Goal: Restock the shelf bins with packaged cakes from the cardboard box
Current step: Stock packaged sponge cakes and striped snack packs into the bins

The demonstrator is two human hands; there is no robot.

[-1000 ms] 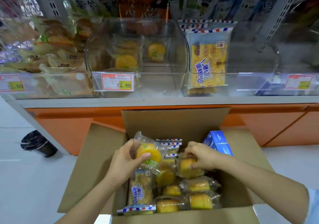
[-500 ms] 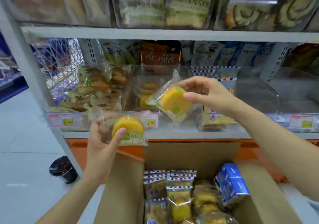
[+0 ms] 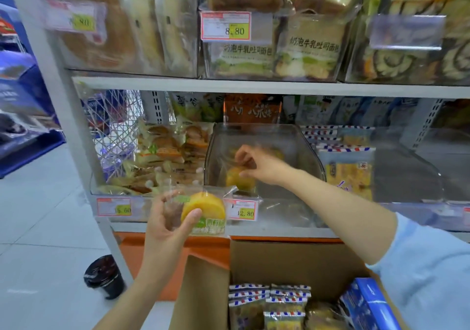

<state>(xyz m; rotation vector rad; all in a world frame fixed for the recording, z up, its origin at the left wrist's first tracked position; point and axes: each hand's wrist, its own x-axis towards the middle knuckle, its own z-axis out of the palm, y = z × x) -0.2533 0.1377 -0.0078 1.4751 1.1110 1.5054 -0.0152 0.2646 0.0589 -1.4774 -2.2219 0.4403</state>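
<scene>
- The shelf (image 3: 254,85) fills the view, with bagged bread on its upper level and clear bins on the lower one.
- The box (image 3: 292,261) stands open on the floor just below the lower level. Striped packs (image 3: 269,301) are upright inside it, with a blue carton (image 3: 368,304) at their right.
- The bin (image 3: 287,210) sits in the middle of the lower level, between a bin of sandwiches and one of striped packs.
- The right hand (image 3: 256,163) reaches over the bin's front wall, its fingers pinching the wrapper top of a cake (image 3: 240,181) low inside the bin.
- The left hand (image 3: 165,225) is in front of the shelf edge, left of the bin and above the box flap. Its thumb and fingers are curled round a second cake (image 3: 203,206), which is yellow in a clear wrapper.
- A dark cup (image 3: 104,276) stands on the floor beside the shelf post.
- A tag (image 3: 243,210) on the bin front reads 12.80.
</scene>
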